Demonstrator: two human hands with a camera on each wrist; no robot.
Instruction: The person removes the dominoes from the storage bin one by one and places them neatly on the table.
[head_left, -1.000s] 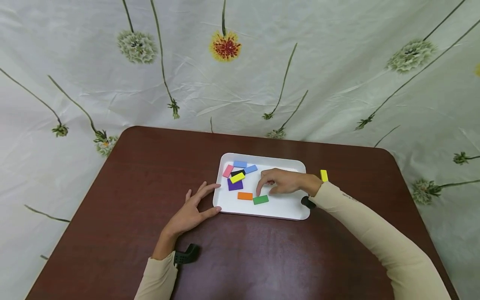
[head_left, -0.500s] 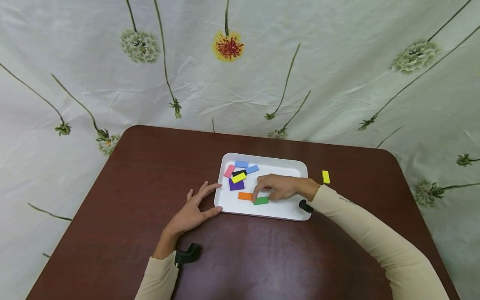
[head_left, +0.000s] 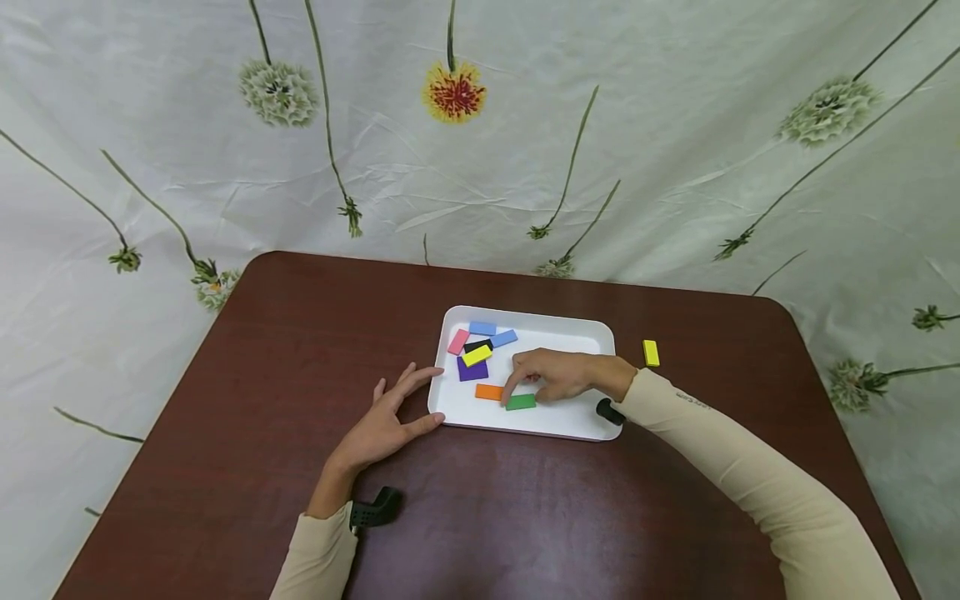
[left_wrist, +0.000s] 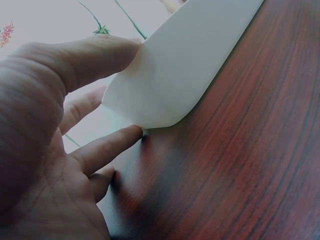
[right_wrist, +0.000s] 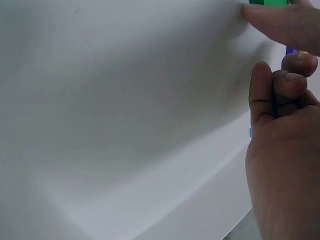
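In the head view a white tray (head_left: 573, 333) bears several coloured blocks. My left hand (head_left: 382, 429) rests its thumb and index finger against the tray's left end, fingers fairly straight; the left wrist view has the thumb tip at the tray's rim and a finger at its corner. Over the tray, my right hand (head_left: 558, 375) pinches a green block (head_left: 521, 402) by its ends, index finger left, thumb right. An orange block (head_left: 488, 392) lies just left of that index finger. In the right wrist view the thumb (right_wrist: 290, 25) meets the green block (right_wrist: 275, 2), mostly cut off by the frame.
Toward the tray's left lie a purple block (head_left: 470, 372), a yellow block (head_left: 477, 356), a pink block (head_left: 458, 342), a partly covered black block and two blue blocks. Another yellow block (head_left: 651, 353) lies on the brown table (head_left: 525, 517), right of the tray.
My right hand has moved slightly left and down, its index finger passing from above the green block to its left end. The left hand stays at the tray.
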